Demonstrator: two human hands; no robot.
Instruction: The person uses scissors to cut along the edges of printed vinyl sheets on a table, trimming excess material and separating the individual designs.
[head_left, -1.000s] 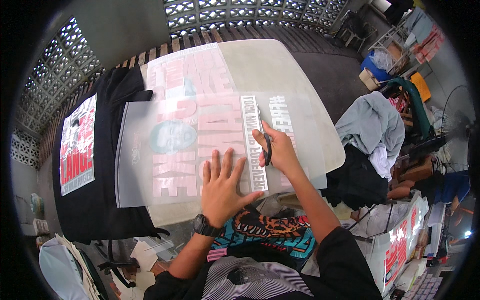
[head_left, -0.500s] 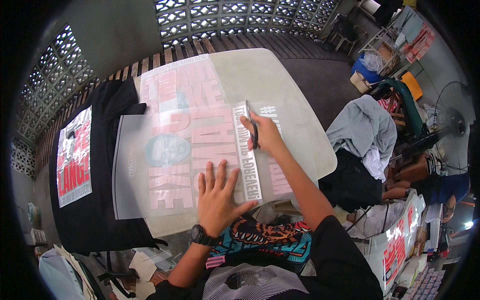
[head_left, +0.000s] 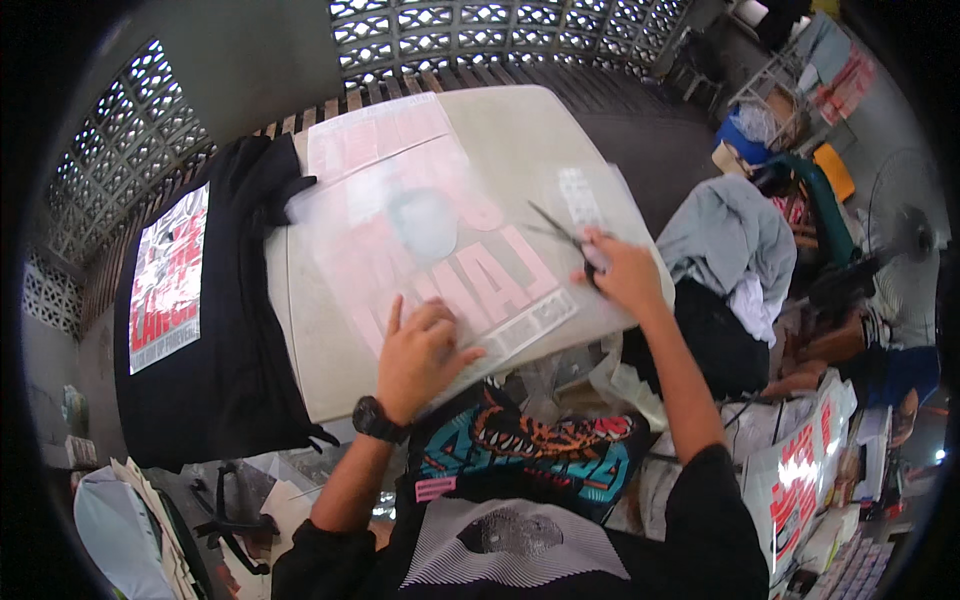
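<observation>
A clear film sheet point(head_left: 515, 265) with mirrored pink lettering and a pale blue portrait lies slanted on the pale table point(head_left: 520, 130), its far left part blurred by motion. At its near edge is my left hand point(head_left: 425, 350), thumb and outer finger spread and the middle fingers bent; no grip on the film shows. My right hand point(head_left: 625, 275) holds black-handled scissors point(head_left: 560, 230), blades parted and pointing up-left. Beside them, a separate piece of lettered film point(head_left: 580, 198) lies near the table's right edge, smeared by motion. Further film point(head_left: 380, 125) lies behind the sheet.
A black garment point(head_left: 235, 340) bearing a shiny red-printed film point(head_left: 170, 280) covers the table's left end. To the right are piled grey cloth point(head_left: 725, 230), a fan point(head_left: 905, 235) and another red-printed film point(head_left: 800, 490). A patterned block wall point(head_left: 500, 35) stands behind.
The sheet has turned and its right-hand lettered strip is now apart from it. My right hand has moved right with the scissors. My left hand has gone from flat to partly curled.
</observation>
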